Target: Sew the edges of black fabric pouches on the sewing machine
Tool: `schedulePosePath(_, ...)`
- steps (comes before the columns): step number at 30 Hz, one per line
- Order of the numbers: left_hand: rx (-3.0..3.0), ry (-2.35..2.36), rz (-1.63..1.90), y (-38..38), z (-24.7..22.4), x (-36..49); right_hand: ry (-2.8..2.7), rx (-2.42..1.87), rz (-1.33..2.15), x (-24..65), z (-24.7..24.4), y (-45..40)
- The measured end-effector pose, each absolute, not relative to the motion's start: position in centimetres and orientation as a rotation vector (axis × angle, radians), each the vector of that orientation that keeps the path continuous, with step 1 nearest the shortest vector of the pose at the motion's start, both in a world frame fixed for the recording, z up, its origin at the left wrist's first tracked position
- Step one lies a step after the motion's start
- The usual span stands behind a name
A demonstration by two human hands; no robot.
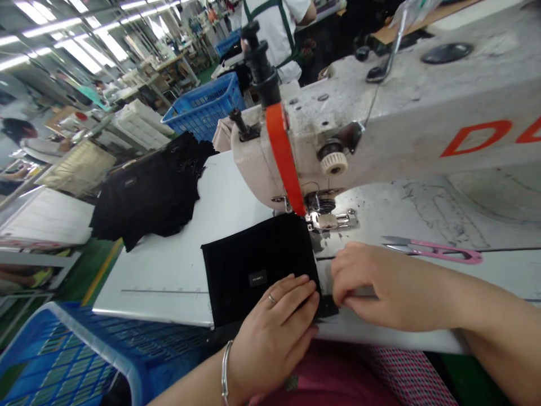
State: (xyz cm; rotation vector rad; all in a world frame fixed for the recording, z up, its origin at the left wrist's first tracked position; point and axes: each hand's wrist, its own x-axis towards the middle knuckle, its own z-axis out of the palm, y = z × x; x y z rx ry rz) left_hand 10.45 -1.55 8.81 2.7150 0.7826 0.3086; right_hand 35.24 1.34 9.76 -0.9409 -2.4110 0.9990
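A black fabric panel (236,254) with a small dark label (257,278) lies on the sewing machine table, its far right corner close to the presser foot (327,221). My left hand (279,327) rests flat on the panel's near right part, fingers stretched out. To the right of the panel's edge, my right hand (359,282) is curled with its fingers drawn together. Whatever its fingertips may hold is hidden. A dark flap of fabric (328,307) shows just below those fingertips. Above the panel stands the sewing machine head (304,141) with an orange strip.
Pink thread snips (448,252) lie right of my right hand. A pile of black fabric pieces (147,192) sits at the table's far left. One blue basket (97,349) stands below left, another blue basket (207,104) behind. A person (274,34) works beyond the machine.
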Motion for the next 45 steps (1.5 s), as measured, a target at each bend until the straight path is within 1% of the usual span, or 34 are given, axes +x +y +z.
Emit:
schedulePosePath(4, 2.683, 0.793, 0.355, -1.2, 8.9, 10.6, -2.329, -1.014, 0.654, 34.8, 8.6, 1.6)
schedulePosePath(7, 2.659, 0.820, 0.409, -0.3, 8.7, 10.8, -2.380, -1.011, 0.523, 34.6, 7.5, 1.9)
schedulePosePath(15, 2.702, 0.694, 0.517, 4.1, 7.9, 10.8, -2.370, -1.052, 0.347, 34.3, 6.8, 2.5)
schedulePosePath(21, 2.725, 0.610, 0.557, 7.2, 7.3, 10.9, -2.398, -1.248, 0.306, 34.2, 6.3, 2.9)
schedulePosePath(26, 2.745, 0.589, 0.617, 9.4, 7.1, 11.2, -2.411, -1.368, 0.156, 33.8, 6.1, 3.3)
schedulePosePath(32, 2.787, 0.593, 0.630, 10.8, 6.7, 11.6, -2.416, -1.554, 0.068, 33.2, 6.4, 3.4)
schedulePosePath(36, 2.817, 0.513, 0.643, 11.8, 6.5, 11.1, -2.352, -1.475, 0.088, 33.4, 6.4, 3.2)
schedulePosePath(39, 2.830, 0.502, 0.645, 13.1, 6.4, 10.2, -2.225, -1.409, 0.021, 34.0, 6.4, 3.4)
schedulePosePath(45, 2.657, 0.531, 0.780, 13.7, 6.5, 9.9, -2.233, -1.625, -0.119, 34.5, 6.7, 4.0)
